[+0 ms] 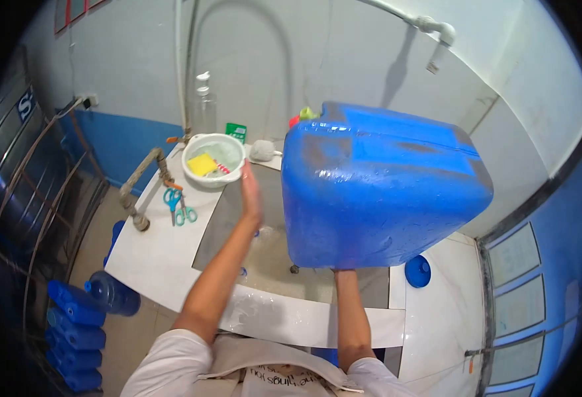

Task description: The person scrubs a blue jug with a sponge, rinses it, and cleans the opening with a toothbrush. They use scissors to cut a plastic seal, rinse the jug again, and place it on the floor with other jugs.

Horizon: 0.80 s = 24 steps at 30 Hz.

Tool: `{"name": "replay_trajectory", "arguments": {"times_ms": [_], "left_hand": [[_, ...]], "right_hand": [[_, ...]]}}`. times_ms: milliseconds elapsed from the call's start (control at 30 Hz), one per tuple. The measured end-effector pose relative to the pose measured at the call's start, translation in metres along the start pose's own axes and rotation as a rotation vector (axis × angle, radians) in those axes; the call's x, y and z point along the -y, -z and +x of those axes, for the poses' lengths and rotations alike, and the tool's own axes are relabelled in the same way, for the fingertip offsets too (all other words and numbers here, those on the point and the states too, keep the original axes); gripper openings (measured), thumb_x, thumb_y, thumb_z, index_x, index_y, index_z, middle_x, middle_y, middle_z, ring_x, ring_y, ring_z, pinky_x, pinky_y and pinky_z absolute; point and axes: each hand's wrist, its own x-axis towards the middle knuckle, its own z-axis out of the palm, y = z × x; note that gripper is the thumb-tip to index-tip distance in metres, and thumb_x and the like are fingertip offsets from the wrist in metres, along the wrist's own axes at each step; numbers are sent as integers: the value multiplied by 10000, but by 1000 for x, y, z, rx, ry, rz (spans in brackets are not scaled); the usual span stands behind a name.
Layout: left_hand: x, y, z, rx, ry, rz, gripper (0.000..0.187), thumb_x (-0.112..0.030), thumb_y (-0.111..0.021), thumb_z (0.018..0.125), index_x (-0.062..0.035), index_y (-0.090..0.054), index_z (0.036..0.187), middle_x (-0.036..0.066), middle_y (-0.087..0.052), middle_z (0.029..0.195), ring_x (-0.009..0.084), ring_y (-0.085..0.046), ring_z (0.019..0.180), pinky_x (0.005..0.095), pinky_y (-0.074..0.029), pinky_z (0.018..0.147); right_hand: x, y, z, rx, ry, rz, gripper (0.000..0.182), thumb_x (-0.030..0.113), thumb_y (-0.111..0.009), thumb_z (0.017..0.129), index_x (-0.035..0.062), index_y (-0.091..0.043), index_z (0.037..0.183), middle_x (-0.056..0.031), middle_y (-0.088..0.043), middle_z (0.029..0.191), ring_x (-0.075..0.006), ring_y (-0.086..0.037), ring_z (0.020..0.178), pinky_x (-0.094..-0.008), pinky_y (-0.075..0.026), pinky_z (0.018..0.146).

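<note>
A large wet blue jerrycan (384,188) is tilted on its side above the sink (291,264), with scuffed brown patches on its faces. From below, my right hand (345,270) bears it; the fingers are hidden behind the can. My left hand (252,195) is apart from the can, beside a white bowl (192,173), slightly blurred, its fingers stretched out and nothing seen in them. Inside the bowl are a yellow sponge (202,165) and a small red-and-white item (222,168). Red and yellow-green pieces (304,116) show at the can's far left corner.
Teal-handled scissors (178,206) lie on the white counter (152,258) near a bent pipe (135,185). A clear pump bottle (205,109) and a grey scrubber (262,151) stand behind. A round blue cap (417,271) sits right of the sink. Several blue containers (76,331) are stacked on the floor.
</note>
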Motion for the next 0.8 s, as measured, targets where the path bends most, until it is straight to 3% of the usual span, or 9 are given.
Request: {"name": "replay_trajectory", "arguments": {"times_ms": [100, 167, 233, 367, 433, 533, 600, 733, 800], "left_hand": [[-73, 15, -20, -113, -203, 277, 590, -407, -265, 965, -62, -139, 1426, 103, -152, 1484, 200, -89, 1375, 354, -18, 1103], [-99, 46, -6, -157, -222, 352, 602, -398, -283, 951, -92, -103, 1438, 131, -127, 1488, 217, -98, 1377, 390, -34, 1102], [-138, 26, -19, -191, -201, 330, 579, -405, -317, 939, -124, -176, 1425, 142, -214, 1457, 235, -137, 1366, 482, -34, 1073], [-169, -11, -27, -49, -294, 490, 546, -374, -369, 923, -113, -255, 1388, 140, -271, 1420, 253, -198, 1341, 453, -82, 1084], [-171, -45, -36, 95, -381, 621, 522, -281, -440, 894, -83, -303, 1358, 134, -328, 1387, 260, -291, 1300, 390, -187, 1070], [-151, -95, -51, 403, -411, 887, 517, -193, -529, 828, -44, -389, 1304, 134, -426, 1313, 267, -381, 1239, 359, -271, 1037], [-123, -135, -71, 666, -557, 1199, 494, -154, -586, 758, -5, -476, 1217, 168, -492, 1229, 297, -425, 1197, 382, -308, 1019], [-36, -148, -95, 1138, -265, 1947, 395, -188, -662, 669, -1, -557, 1000, 216, -547, 1107, 344, -489, 1094, 431, -412, 894], [32, -102, -84, 974, -222, 1910, 344, -217, -667, 662, -6, -547, 905, 202, -614, 942, 360, -582, 927, 451, -473, 747]], "right_hand": [[-47, 133, 104, 246, 65, 183, 432, 340, -396, 954, 59, -410, 1283, -128, -475, 1216, -212, -451, 1114, -344, -369, 946], [20, 85, 47, -66, 324, -404, 390, 232, -506, 886, 24, -459, 1212, -95, -499, 1114, -191, -488, 984, -311, -411, 874], [50, 102, 49, -107, 305, -332, 393, 226, -520, 880, 21, -459, 1210, -107, -495, 1137, -208, -485, 1007, -321, -403, 887], [83, 130, 50, -142, 279, -134, 402, 216, -550, 868, 15, -460, 1205, -130, -485, 1181, -243, -480, 1052, -340, -388, 913], [93, 126, 49, -228, 360, -152, 408, 210, -565, 862, 12, -460, 1202, -141, -481, 1204, -261, -477, 1075, -350, -380, 926], [94, 79, 44, -335, 753, -599, 416, 202, -587, 852, 8, -460, 1198, -158, -474, 1237, -287, -473, 1109, -365, -369, 945], [85, 32, 27, -310, 1231, -1279, 430, 215, -619, 803, 2, -500, 1158, -206, -418, 1306, -370, -441, 1147, -456, -332, 970], [42, -23, 23, -151, 1191, -1550, 570, 188, -646, 694, 20, -485, 1214, -219, -317, 1386, -411, -320, 1251, -559, -239, 1005], [30, -20, 20, -80, 1144, -1647, 592, 173, -641, 680, 34, -479, 1232, -214, -307, 1398, -404, -283, 1282, -579, -212, 1011]]}}
